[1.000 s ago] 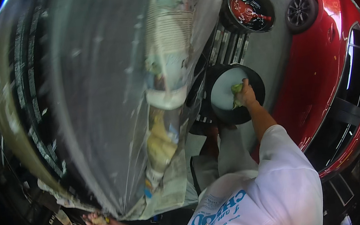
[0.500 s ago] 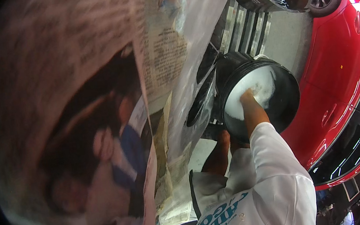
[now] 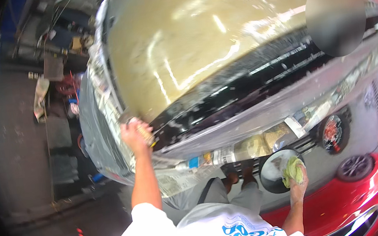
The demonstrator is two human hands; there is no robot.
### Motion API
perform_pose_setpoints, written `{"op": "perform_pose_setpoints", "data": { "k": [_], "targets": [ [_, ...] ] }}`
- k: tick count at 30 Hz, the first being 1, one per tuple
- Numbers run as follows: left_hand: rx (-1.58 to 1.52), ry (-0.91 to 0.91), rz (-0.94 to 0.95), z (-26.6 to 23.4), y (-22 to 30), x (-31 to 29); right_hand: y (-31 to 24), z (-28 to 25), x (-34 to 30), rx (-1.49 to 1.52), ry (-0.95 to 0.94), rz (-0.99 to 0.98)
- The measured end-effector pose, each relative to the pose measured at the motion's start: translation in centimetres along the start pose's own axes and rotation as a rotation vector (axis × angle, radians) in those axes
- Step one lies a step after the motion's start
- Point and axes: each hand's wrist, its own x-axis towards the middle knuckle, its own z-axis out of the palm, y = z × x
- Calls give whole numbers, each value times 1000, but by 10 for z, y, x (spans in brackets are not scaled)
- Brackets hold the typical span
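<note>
My left hand [image 3: 133, 136] is closed around a small brownish-yellow block [image 3: 145, 135], blurred, at the near left corner of a wet, shiny gold car roof [image 3: 179, 39]. My right hand [image 3: 300, 181] grips a bunched yellow-green cloth [image 3: 293, 171], low on the right. That cloth overlaps the view of a black bucket [image 3: 269, 189] on the floor, with white suds [image 3: 272, 170] inside. Whether the cloth touches the bucket cannot be made out.
Newspaper [image 3: 224, 155] and clear plastic sheeting [image 3: 210, 141] cover the car's side below the roof. A second dark bucket with something red inside [image 3: 332, 132] stands farther right. Close behind the buckets is a red car [image 3: 370, 176]. Clutter [image 3: 67, 88] lies at far left.
My right hand was down in the suds and has come up with the cloth. My view has swung from the bucket to the roof, and my left hand has come into sight.
</note>
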Motion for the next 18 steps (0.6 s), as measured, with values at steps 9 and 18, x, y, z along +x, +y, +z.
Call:
{"op": "perform_pose_setpoints", "data": {
  "k": [9,18],
  "targets": [
    [-161,91,-78,-8,52,-23,-366,170,98,-423,-361,-1068],
    [-128,438,-78,-186,68,-27,-380,320,135,-995,-307,-1382]
  ]
}}
